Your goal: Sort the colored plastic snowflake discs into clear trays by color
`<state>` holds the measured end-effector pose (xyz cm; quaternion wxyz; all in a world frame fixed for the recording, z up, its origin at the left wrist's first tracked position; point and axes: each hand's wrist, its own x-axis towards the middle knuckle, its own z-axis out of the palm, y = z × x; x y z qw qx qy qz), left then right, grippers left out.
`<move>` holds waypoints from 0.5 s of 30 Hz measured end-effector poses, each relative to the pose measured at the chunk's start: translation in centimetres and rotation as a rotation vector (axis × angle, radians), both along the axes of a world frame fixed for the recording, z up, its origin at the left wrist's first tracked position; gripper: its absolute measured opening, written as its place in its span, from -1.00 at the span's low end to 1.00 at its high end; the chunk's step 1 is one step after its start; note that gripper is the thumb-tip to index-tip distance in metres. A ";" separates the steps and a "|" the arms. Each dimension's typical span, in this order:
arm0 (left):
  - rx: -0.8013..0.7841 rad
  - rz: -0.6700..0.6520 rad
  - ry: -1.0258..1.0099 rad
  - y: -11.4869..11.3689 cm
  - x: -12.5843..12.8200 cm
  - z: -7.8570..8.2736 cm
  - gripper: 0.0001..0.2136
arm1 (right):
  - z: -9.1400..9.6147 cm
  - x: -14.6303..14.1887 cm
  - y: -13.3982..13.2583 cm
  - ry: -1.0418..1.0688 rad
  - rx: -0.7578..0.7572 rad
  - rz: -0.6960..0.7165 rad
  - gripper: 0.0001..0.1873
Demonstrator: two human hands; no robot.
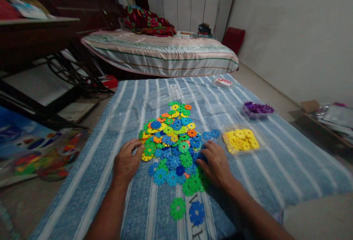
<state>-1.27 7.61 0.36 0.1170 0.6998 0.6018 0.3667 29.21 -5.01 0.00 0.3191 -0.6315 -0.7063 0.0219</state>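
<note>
A heap of notched plastic discs [173, 133] in green, blue, yellow and orange lies on a striped blue cloth [104, 174]. At the heap's left edge my left hand [128, 159] rests open, thumb apart from its loosely curved fingers, beside green and yellow discs. My right hand [215, 161] is open at the right edge, its fingertips at blue discs and partly hiding them. Nearer to me, a green disc [178, 208] and a blue disc [196, 213] lie apart from the heap.
To the right stand a clear tub of yellow discs [242, 140] and a tub of purple discs [257, 108]. Clear plastic containers [124, 117] sit behind and left of the heap. A red-and-white card [223, 82] lies at the far edge. Beyond is a bed [165, 52].
</note>
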 end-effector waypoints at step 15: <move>0.008 -0.006 -0.014 -0.1 0.3 0.3 -0.77 | 6.6 9.1 5.0 -0.071 0.495 -0.321 -0.85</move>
